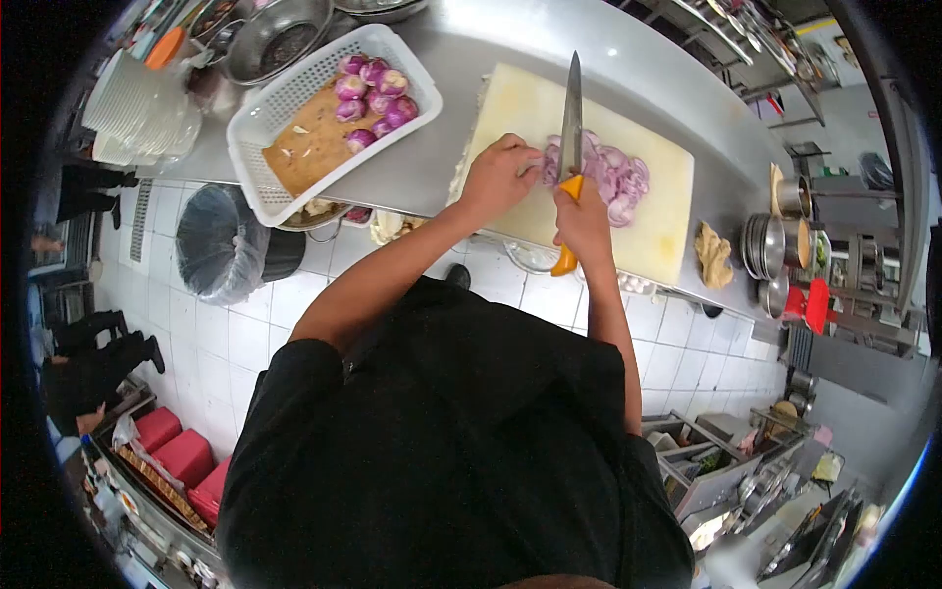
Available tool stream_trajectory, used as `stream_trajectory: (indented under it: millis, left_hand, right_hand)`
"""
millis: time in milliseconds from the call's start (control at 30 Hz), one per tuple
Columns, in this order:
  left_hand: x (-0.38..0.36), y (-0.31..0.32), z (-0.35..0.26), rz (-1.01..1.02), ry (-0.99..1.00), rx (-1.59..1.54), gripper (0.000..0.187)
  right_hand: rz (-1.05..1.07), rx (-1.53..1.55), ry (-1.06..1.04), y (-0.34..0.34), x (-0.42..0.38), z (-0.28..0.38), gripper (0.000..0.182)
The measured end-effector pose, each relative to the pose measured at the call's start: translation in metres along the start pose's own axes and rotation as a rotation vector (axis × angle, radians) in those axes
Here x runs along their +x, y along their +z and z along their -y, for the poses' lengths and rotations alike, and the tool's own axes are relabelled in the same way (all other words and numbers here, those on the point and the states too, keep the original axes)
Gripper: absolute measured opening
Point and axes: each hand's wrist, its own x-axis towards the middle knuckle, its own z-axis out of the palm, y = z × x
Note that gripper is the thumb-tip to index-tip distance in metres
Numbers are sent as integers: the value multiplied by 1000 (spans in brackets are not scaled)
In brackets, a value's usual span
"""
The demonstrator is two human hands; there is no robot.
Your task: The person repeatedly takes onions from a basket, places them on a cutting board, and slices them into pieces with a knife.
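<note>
My right hand (582,218) is wrapped round the yellow handle of a kitchen knife (573,118), its long blade pointing away from me over a pale cutting board (510,108). Sliced red onion (618,182) lies in a loose heap beside the blade, mostly to its right. On the blade's left, my left hand (502,177) has its fingers curled and pressed together at a pale piece of onion, partly hidden by the fingertips. Whole peeled red onions (377,98) sit in a white perforated basket (250,167) to the left.
The steel counter (442,59) carries metal bowls (280,44) and stacked plastic containers (137,108) at left. A crumpled cloth (713,257) and pots (763,245) stand at right. Below is a lined bin (221,245). Other people's dark-clothed legs (108,348) show far left.
</note>
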Motion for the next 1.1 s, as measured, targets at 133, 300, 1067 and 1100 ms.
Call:
stream_trajectory:
  millis: [133, 300, 1067, 1100]
  left_hand:
    - [22, -63, -10, -197, 44, 109, 24]
    - [60, -142, 66, -368, -130, 457, 36]
    - [42, -35, 8, 204, -82, -196, 50]
    - [39, -27, 8, 265, -99, -217, 51]
  right_hand:
    - [96, 43, -15, 21, -14, -7, 27]
    - [143, 33, 61, 26, -32, -9, 32]
    - [-18, -108, -35, -7, -5, -54, 35]
    - [-22, -111, -54, -7, -6, -51, 35]
